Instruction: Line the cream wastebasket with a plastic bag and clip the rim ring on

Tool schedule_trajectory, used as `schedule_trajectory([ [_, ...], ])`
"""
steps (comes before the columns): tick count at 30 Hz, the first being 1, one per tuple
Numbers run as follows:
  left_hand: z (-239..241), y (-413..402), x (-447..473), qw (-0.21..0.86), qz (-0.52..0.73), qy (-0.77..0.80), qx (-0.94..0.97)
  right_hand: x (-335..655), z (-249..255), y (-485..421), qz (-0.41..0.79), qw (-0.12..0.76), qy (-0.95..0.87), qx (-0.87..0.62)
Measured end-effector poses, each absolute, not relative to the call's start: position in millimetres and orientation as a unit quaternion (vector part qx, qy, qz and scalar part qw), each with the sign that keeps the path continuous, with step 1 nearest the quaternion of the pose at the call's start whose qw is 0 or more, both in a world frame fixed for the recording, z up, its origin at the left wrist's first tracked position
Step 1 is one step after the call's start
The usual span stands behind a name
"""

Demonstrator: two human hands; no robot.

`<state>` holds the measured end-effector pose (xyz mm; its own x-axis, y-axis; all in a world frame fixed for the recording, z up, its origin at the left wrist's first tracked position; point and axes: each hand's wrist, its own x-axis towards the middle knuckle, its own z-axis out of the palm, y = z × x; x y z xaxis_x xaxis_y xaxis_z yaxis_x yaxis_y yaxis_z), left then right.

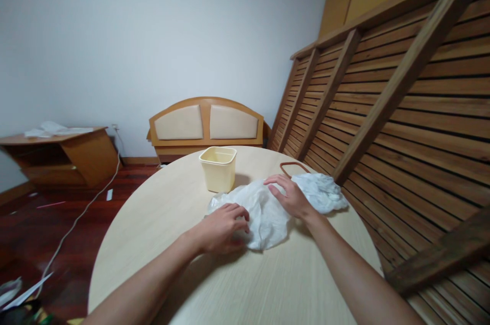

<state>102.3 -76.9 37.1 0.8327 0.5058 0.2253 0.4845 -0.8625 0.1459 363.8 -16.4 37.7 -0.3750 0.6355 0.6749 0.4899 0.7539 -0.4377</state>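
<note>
1. Head view, grip: the left hand (225, 225), at the centre of the frame and a little low, has its fingers bent over the left side of a plastic bag (266, 220); its thumb side is partly hidden, so I cannot tell whether it pinches the film. The right hand (289, 195), just right of centre, has fingers and thumb apart over the bag's upper right part, clasping nothing that I can see.

2. Head view, what could go wrong: the bag's upper left edge lies close by the foot of the tub (218, 174), so a sharp tug or push there could shift or tip the tub, which looks light. The thin film could tear if fingers dig in and pull apart. A wide sweep of the right hand could push the white bundle (323, 192), near the table's right edge, over the side.

3. Head view, the bag's look: it lies in the middle of the frame on the round table (153, 243), white, cloudy and partly see-through, flattened but wrinkled, with uneven edges. The bundle, right of centre, looks denser and more crumpled; a brown loop (293, 164) shows behind it. The tub is pale yellow, upright and open-topped.
</note>
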Motion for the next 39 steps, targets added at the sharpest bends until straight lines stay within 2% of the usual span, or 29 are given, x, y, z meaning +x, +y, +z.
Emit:
schedule_trajectory([
  [3, 37, -70, 98, 0.027, 0.180, 0.273, 0.945, 357, 37, -22, 0.099, 0.390, -0.866, -0.297],
  [9, 40, -63, 88, 0.015, 0.255, 0.333, 0.908, 345, 42, -34, 0.116, 0.340, -0.909, -0.211],
  [17, 57, -66, 71, 0.066, 0.192, 0.291, 0.935, 339, 40, -39, 0.141, 0.265, -0.910, -0.286],
  [25, 44, -60, 75, 0.079, 0.136, 0.296, 0.942, 348, 36, -30, 0.168, 0.272, -0.882, -0.347],
  [29, 42, -56, 75, 0.097, 0.206, 0.361, 0.904, 348, 41, -32, 0.177, 0.289, -0.892, -0.298],
  [33, 41, -55, 76, 0.159, 0.295, 0.426, 0.840, 346, 41, -34, 0.152, 0.311, -0.907, -0.239],
  [39, 41, -58, 83, 0.224, 0.353, 0.426, 0.803, 337, 37, -35, 0.110, 0.393, -0.862, -0.300],
])
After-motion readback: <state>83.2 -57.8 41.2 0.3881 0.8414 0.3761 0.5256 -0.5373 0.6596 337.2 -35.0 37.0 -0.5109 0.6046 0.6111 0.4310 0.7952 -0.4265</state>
